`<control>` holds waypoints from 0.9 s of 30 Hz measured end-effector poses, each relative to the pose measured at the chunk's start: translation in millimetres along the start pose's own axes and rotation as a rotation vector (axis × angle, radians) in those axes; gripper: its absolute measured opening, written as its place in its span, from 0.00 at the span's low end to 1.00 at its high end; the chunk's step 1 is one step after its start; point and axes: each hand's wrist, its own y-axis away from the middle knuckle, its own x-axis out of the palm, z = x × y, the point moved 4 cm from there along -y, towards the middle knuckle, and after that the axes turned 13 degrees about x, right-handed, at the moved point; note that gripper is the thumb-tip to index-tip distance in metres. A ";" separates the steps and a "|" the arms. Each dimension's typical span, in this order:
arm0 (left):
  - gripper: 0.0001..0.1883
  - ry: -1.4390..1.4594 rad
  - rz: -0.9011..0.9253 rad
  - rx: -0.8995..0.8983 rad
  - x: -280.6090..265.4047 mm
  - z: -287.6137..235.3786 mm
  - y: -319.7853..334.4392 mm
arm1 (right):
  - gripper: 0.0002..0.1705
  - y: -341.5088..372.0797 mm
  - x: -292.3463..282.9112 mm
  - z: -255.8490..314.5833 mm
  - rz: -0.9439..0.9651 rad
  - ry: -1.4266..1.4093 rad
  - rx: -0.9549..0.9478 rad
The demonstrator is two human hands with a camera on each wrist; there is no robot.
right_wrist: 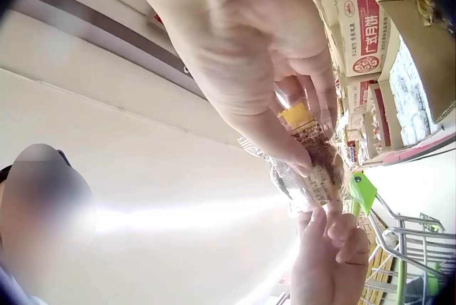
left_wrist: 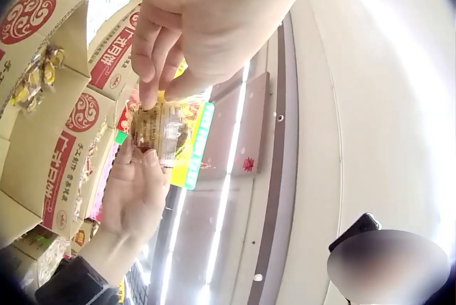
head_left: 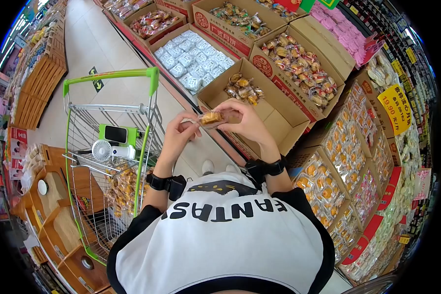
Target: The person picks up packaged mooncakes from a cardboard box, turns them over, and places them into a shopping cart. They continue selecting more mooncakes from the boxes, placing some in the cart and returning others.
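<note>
A wrapped mooncake (head_left: 211, 117) in clear plastic is held up in front of the chest, above the edge of an open cardboard box (head_left: 279, 117). My right hand (head_left: 245, 122) grips it between thumb and fingers from one side. At its other end my left hand (head_left: 180, 134) pinches the wrapper with thumb and fingertips. Printing shows on the clear wrapper (right_wrist: 319, 159) in the right wrist view. Inside the box below lies a small heap of wrapped mooncakes (head_left: 242, 88), gathered at its far end.
A shopping cart (head_left: 110, 73) with a green handle stands at the left, with a phone (head_left: 116, 134), a small white fan (head_left: 102, 150) and bagged goods (head_left: 125, 188). Boxes of white packets (head_left: 193, 54) and red-wrapped mooncakes (head_left: 301, 63) lie ahead; stacked trays (head_left: 345, 142) stand at the right.
</note>
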 end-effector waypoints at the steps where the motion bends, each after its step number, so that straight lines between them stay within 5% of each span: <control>1: 0.04 0.054 0.006 0.039 2.0 -4.9 -0.4 | 0.18 0.1 0.4 1.4 -0.005 -0.004 -0.063; 5: 0.04 0.173 0.005 0.174 10.7 -15.0 -1.3 | 0.18 2.0 2.7 8.3 -0.111 0.244 -0.240; 9: 0.08 0.258 0.023 0.170 13.0 -10.9 -2.1 | 0.16 0.8 6.0 7.1 -0.145 0.190 -0.216; 15: 0.22 0.183 -0.031 0.213 10.4 -6.1 -0.9 | 0.14 -0.8 9.3 7.0 -0.198 0.242 -0.327; 21: 0.27 0.352 -0.058 0.163 10.5 -4.8 -2.3 | 0.16 -2.0 11.1 8.1 -0.137 0.247 -0.295; 23: 0.26 0.317 -0.022 0.144 9.1 -3.3 -2.6 | 0.18 -2.1 12.4 9.8 -0.156 -0.061 -0.108; 27: 0.20 0.314 -0.070 0.181 7.2 0.9 -1.0 | 0.18 -8.4 7.9 -6.2 -0.157 -0.159 -0.046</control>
